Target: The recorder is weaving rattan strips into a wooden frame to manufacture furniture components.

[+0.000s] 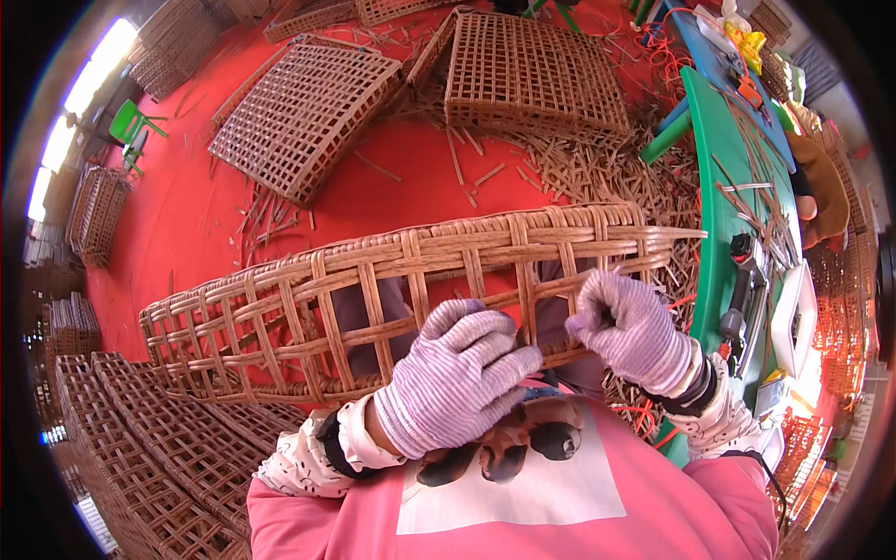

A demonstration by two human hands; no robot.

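A long woven wicker basket (411, 245) lies on its side across my lap, its open lattice wall facing up toward me. My left hand (462, 378), in a striped lilac and white glove, is at the basket's near edge with its fingers curled beside an upright strip (526, 299); what they grip is hidden. My right hand (635, 331), gloved alike, is curled closed in front of the lattice toward the basket's right end. Whatever it pinches cannot be made out. At that end, a pointed strand tip (689, 233) sticks out toward the green table.
A green table (714, 271) at my right carries a black and silver power tool (744, 289), loose strips and a white tray (793, 317). Finished-looking wicker panels (308, 117) and cut strips (579, 173) lie on the red floor (411, 168). More woven pieces (159, 457) stand at my left.
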